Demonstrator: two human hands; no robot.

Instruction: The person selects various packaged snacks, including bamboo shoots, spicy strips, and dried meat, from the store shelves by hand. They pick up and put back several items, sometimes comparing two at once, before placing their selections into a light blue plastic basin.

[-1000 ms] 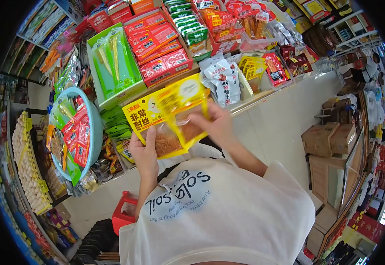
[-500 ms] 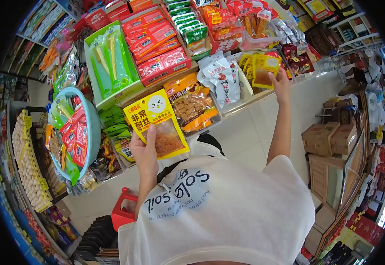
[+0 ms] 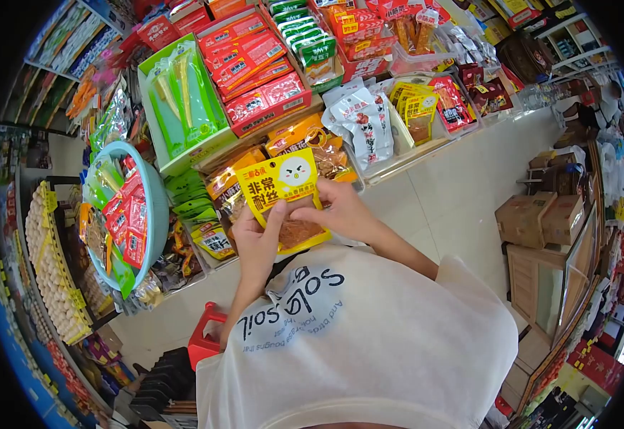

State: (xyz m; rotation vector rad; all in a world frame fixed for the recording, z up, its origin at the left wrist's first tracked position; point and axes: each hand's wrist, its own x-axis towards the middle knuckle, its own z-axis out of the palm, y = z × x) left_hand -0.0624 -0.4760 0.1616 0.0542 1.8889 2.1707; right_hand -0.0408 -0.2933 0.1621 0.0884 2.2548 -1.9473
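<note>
Between both hands, in front of my chest, is a yellow snack packet (image 3: 279,175) with a white cartoon face and a window showing orange-brown shreds. My left hand (image 3: 257,242) grips its lower left side, thumb across the front. On the right edge, my right hand (image 3: 346,209) is closed with its fingers curled at the packet. Brown-and-orange snack bags (image 3: 305,138) lie just behind it, partly covered by it. Farther right, similar yellow packets (image 3: 418,113) sit in a bin beside white pouches (image 3: 363,123) and a red packet (image 3: 452,104).
A blue basin (image 3: 156,214) of mixed snacks stands at the left. Beyond the packet are a green box (image 3: 145,79) of long packs and a red box (image 3: 283,109). Egg trays (image 3: 47,250) line the far left; a red stool (image 3: 204,342) is below, cardboard boxes (image 3: 523,218) right.
My right hand has come left from the bin of yellow packets to the packet in my left hand. The packet it held before now appears to be in the bin.
</note>
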